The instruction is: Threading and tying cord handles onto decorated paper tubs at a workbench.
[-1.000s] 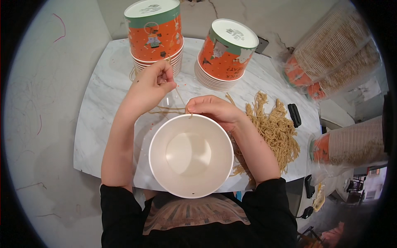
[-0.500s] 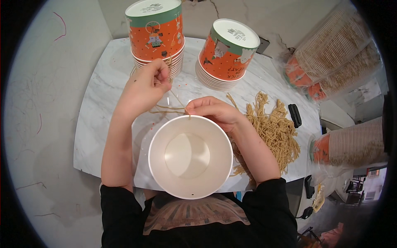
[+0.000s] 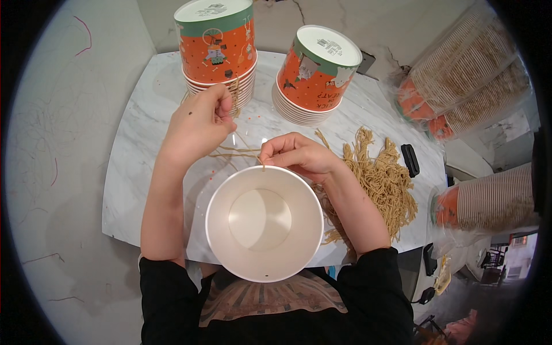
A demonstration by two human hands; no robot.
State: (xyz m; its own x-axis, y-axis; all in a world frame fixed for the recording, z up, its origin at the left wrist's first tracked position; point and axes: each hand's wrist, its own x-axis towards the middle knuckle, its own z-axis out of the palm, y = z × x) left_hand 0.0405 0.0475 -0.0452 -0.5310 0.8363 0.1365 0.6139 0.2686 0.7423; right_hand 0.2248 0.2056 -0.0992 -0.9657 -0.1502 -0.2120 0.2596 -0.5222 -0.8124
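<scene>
Left hand: pinching cord. Right hand: likewise, at white tub, far rim. Probably knotting, detail obscured; next needs even tension.

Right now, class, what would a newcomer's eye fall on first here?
Probably the white tub, mouth up at the near edge of the table, right hand at its far rim and left hand beyond it. Behind stand a left stack and right stack of upturned orange tubs. A tan cord heap lies right.
</scene>
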